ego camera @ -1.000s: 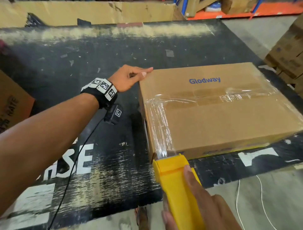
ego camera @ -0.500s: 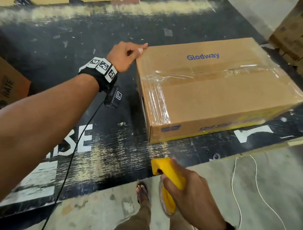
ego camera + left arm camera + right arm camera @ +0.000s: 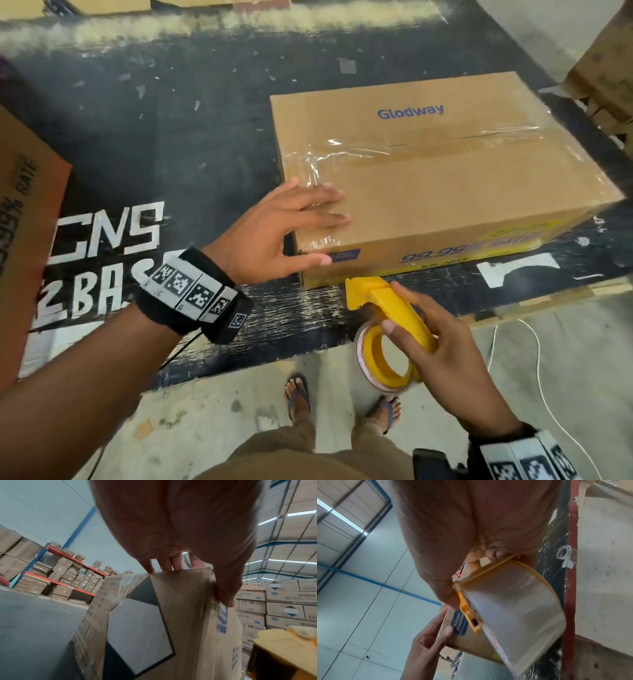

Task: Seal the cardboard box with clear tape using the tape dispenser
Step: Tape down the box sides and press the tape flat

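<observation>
two hands are at the near left corner of the cardboard box (image 3: 445, 178). a second ago the tape dispenser (image 3: 387, 329) was pressed to the box's left end at its bottom edge with the film running into it; now it hangs free just in front of the box, off the worktop (image 3: 137, 137) edge, and no film joins it to the box. the strip looks cut, so the run along the top seam and down the left end seems laid. the left hand (image 3: 274, 236), which was steadying the far left corner, has come to the near left corner: fingers straight and flat on the top face over the clear tape (image 3: 318, 178), thumb pressed on the front face, holding nothing. i judge it is smoothing the tape end down.

the right hand (image 3: 435, 346) is curled round the dispenser's yellow handle, index finger laid over the top.

the box lies flat on the dark worktop, close to its near edge, long axis running left to right, "glodway" print upright toward the far side. the tape band follows that long axis across the lid. the dispenser's cutter end points up toward the box, its roll hanging toward the floor.
</observation>
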{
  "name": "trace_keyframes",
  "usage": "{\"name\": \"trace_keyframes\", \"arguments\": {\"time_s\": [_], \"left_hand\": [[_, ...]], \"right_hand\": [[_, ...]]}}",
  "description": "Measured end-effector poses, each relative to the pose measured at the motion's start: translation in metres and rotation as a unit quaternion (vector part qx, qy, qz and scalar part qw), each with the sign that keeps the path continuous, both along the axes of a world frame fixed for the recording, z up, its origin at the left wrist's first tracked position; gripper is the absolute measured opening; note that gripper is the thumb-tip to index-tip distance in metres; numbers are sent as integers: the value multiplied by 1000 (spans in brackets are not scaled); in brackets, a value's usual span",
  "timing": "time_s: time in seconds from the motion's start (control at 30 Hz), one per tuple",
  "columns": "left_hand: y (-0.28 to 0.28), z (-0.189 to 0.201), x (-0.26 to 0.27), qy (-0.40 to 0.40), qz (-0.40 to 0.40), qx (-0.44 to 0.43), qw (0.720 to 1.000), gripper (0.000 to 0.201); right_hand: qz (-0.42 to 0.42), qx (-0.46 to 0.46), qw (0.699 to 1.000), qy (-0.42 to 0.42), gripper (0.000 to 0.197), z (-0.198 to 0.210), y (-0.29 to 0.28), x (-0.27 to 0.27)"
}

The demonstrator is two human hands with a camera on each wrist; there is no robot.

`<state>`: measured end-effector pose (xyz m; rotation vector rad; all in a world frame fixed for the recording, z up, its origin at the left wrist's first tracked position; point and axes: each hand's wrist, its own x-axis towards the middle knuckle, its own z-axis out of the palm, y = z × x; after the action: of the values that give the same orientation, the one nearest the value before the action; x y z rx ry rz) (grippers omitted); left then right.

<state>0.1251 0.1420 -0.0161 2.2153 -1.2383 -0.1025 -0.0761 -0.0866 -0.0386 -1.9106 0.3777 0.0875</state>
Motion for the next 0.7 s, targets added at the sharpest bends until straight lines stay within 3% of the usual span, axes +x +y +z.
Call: {"name": "trace_keyframes", "arguments": {"time_s": [0.17,0.3,0.6,0.7], "left_hand": [[-14,13,-8,12,37,-12,999,60],[-63,24,-26,8,65,-56,996,51],[-276,25,-55,-4,51,-64,997,44],[-339,18,-53,-36,54,-32,997,48]], "right_hand": [[-40,17,999,-15,64,2,-42,-15],[-98,-1,995,-27,65,-6,-95,-34],[-186,12,978,-96,47,-16,-252,-43],[-193,-31,974,-114,45,-29,-309,-25]]}}
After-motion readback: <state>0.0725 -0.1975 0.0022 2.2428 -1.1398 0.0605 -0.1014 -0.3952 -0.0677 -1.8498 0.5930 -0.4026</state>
